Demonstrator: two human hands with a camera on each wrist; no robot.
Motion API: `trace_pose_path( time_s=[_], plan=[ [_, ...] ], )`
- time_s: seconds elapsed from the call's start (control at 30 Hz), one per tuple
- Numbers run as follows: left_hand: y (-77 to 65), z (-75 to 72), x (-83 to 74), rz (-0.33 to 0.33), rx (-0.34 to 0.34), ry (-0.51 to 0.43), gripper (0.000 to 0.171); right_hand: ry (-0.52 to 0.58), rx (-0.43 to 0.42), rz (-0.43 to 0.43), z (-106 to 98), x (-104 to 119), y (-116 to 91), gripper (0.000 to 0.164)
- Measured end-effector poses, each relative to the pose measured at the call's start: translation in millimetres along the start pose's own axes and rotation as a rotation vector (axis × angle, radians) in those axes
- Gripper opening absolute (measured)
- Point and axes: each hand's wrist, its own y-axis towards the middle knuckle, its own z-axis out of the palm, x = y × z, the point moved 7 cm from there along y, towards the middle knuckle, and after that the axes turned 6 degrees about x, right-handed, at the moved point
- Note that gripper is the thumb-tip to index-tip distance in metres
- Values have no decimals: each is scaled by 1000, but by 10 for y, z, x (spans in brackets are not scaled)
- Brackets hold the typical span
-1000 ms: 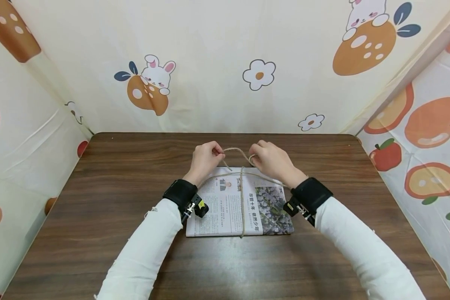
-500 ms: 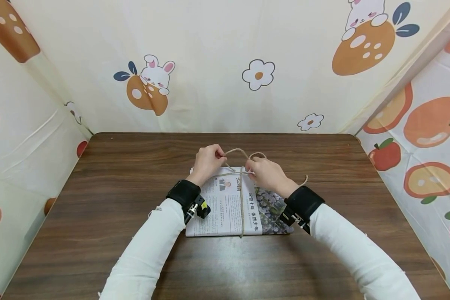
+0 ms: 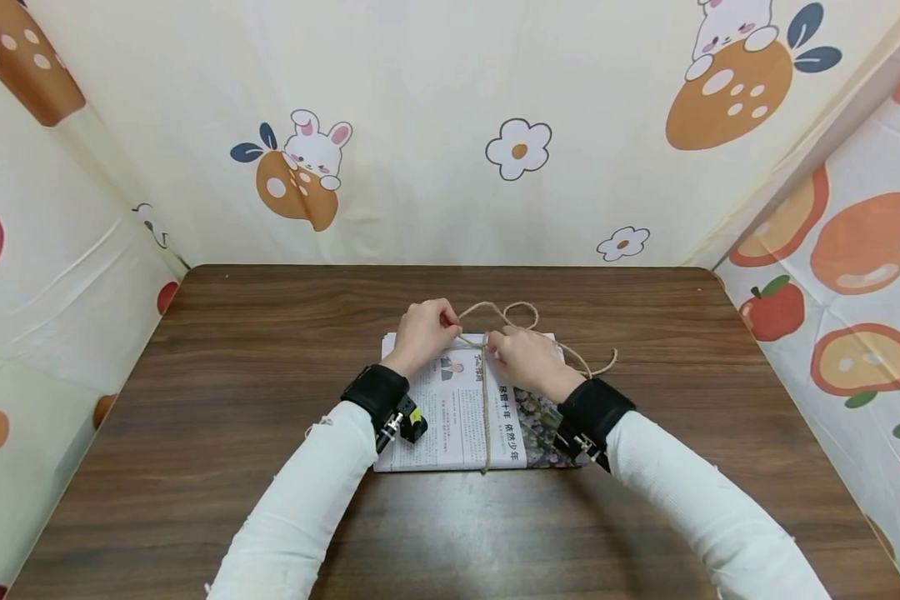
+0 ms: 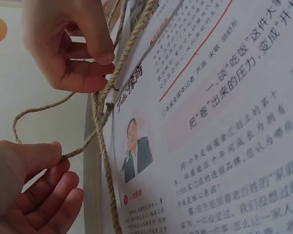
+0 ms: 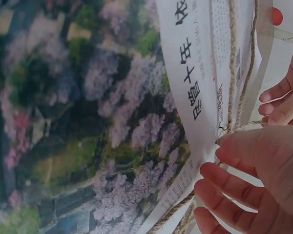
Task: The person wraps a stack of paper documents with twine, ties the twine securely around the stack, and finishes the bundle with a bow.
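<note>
A bundle of folded newspapers (image 3: 442,425) lies on the table, with jute twine (image 3: 485,400) running front to back and across near its far edge. My left hand (image 3: 423,335) pinches a strand of the twine between thumb and fingers, just left of the crossing; the left wrist view shows this strand (image 4: 80,150) leading into the crossing. My right hand (image 3: 528,358) has its thumb and index fingertips together on the twine at the crossing, its other fingers loosely bent, as the right wrist view shows. Beyond it lies a twine loop (image 3: 521,305).
A loose twine tail (image 3: 603,365) trails off the bundle's right side onto the brown wooden table (image 3: 270,333). Printed cloth walls (image 3: 420,167) rise behind the table and at both sides. Each wrist wears a black strap (image 3: 375,393) with a small camera.
My right hand has moved left and nearer to the crossing, and the twine's loop and tail now show free of it. My left hand, still pinching the twine, has shifted slightly right and nearer me.
</note>
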Motion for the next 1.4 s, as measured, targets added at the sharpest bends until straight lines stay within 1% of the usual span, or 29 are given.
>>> trace_pose_path(
  time_s=[0.13, 0.23, 0.43, 0.6, 0.7, 0.83, 1.0, 1.2, 1.3, 1.4],
  plan=[
    [-13, 67, 6, -12, 37, 17, 7, 1, 10, 22, 14, -9, -2, 13],
    [-20, 114, 3, -9, 57, 38, 8, -6, 21, 37, 25, -12, 8, 13],
    [-34, 164, -31, 10, 72, 70, 8, -28, 42, 89, 56, -33, 46, 11],
    [-33, 200, -46, 18, 86, 91, 7, -37, 97, 107, 98, -31, 58, 11],
    [-41, 218, -45, 19, 96, 86, 6, -37, 131, 117, 113, -29, 58, 11],
    [-57, 236, -46, 29, 109, 83, 7, -36, 135, 133, 120, -40, 62, 10],
    [-74, 254, -47, 38, 123, 102, 8, -43, 152, 133, 138, -31, 60, 10],
    [-93, 281, -52, 59, 147, 172, 9, -45, 189, 144, 180, -24, 64, 9],
    [-104, 275, -44, 70, 139, 210, 8, -27, 204, 148, 201, -28, 61, 9],
    [-122, 244, -28, 68, 125, 234, 6, -16, 189, 125, 196, -23, 49, 11]
  ],
)
